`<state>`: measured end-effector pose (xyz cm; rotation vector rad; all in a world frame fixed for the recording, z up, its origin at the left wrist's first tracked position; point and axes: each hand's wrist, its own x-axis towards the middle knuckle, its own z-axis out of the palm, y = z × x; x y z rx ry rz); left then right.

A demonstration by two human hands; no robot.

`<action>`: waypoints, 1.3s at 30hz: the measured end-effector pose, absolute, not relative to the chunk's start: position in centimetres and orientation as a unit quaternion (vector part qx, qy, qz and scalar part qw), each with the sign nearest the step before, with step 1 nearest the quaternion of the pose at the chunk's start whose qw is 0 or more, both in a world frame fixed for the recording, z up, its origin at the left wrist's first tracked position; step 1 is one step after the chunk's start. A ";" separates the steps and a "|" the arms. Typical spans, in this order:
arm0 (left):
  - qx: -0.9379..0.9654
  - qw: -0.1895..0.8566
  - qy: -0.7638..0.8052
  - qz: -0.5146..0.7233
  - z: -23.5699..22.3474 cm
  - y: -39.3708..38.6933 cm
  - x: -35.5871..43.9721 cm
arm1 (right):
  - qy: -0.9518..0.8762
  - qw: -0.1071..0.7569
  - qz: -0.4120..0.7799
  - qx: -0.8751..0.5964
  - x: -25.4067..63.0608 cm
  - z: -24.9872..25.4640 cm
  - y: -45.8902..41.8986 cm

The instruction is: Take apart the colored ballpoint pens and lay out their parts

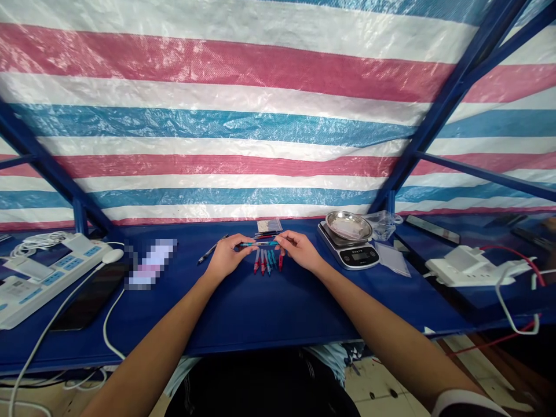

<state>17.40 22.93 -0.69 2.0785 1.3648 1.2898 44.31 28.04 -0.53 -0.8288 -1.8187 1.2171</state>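
A blue pen (263, 244) lies crosswise between my two hands, over the middle of the blue table. The fingers of my left hand (230, 255) are closed on its left end. My right hand (299, 249) pinches its right end. Just below the held pen, several red pens (263, 263) and blue pens (271, 262) lie side by side on the table, partly hidden by the fingers. Behind my hands are some darker pens (266, 235) lying crosswise. Another dark pen (211, 251) rests at a slant left of my left hand.
A digital scale (357, 256) with a metal bowl (348, 225) stands right of my hands, plastic bags (392, 259) beside it. Power strips (52, 272) with cables and a phone (93, 295) lie left. White chargers (467, 266) sit right. Striped sheeting (243, 127) hangs behind the table.
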 end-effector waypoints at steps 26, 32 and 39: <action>0.705 0.158 0.504 0.474 -0.9 23.0 17.2 | -0.673 0.343 0.565 -0.332 44.2 -0.6 28.1; 0.704 0.137 0.531 0.451 -1.1 23.2 17.1 | -0.698 0.418 0.481 -0.326 44.9 -0.8 29.1; 0.711 0.063 0.570 0.406 -1.9 23.9 16.3 | -0.664 0.432 0.451 -0.410 45.9 -1.7 30.7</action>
